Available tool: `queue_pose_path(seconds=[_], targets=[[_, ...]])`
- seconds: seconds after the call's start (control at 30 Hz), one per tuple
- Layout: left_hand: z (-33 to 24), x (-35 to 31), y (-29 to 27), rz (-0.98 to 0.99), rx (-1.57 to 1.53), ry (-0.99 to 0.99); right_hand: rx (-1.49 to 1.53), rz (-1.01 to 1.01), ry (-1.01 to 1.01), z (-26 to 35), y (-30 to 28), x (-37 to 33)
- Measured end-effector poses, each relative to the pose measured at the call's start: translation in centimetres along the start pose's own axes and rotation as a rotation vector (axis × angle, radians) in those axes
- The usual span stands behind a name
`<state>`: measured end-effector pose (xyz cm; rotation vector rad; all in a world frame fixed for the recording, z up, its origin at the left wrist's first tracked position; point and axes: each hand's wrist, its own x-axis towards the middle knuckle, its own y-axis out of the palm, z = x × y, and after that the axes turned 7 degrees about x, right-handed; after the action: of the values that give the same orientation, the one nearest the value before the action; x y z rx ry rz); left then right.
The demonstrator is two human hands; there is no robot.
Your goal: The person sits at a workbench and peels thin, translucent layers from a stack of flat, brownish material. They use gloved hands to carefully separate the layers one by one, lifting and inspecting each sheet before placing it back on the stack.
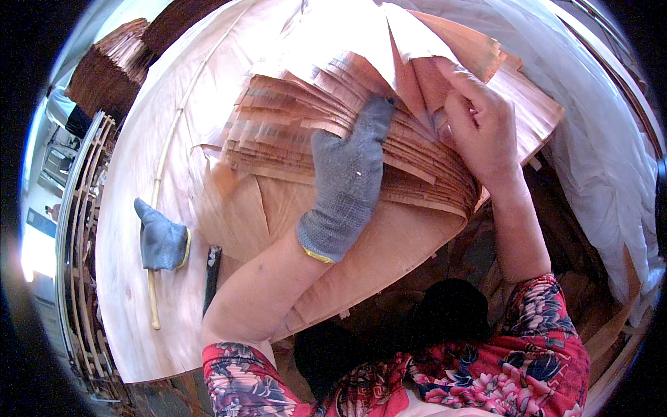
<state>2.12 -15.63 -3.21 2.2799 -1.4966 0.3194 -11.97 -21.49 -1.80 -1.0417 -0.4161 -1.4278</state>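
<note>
A fanned pile of thin reddish-brown wood veneer sheets (pixel 278 132) lies in front of me, with several edges overlapping. My left hand (pixel 347 177), in a grey knit glove with a yellow cuff edge, presses on the pile. Its fingers are stretched out, and the thumb stands apart from them. At the pile's right side, my bare right hand (pixel 479 118) has its fingers closed at the edge of a raised veneer sheet (pixel 427 80). The thumb tip is partly hidden. Strong glare washes out the far sheets.
A broad pale veneer sheet (pixel 128 306) lies beneath the pile. On it are a thin bamboo stick (pixel 179 111), a loose grey glove (pixel 164 240) and a dark-handled tool (pixel 212 278). White plastic sheeting (pixel 590 167) hangs at right. Stacked brown veneer (pixel 104 80) stands far left.
</note>
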Motion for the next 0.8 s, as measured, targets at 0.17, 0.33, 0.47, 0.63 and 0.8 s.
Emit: queue_pose_path(seconds=[0.17,0.33,0.47,0.63,0.8], targets=[[-0.4,0.0,0.0,0.002,0.003,0.019,-0.021,0.076,0.019,0.8,0.5,0.4],[0.1,0.0,-0.1,0.014,-0.030,-0.035,-0.120,0.145,-0.006,1.6,0.2,0.7],[0.1,0.1,0.1,0.000,-0.047,-0.006,-0.082,0.136,0.004,1.2,0.5,0.6],[-0.2,0.1,0.1,0.002,-0.016,-0.018,-0.083,0.116,-0.022,1.1,0.3,0.6],[-0.2,-0.1,0.3,-0.020,-0.038,-0.048,-0.045,0.108,-0.016,1.0,0.1,0.5]])
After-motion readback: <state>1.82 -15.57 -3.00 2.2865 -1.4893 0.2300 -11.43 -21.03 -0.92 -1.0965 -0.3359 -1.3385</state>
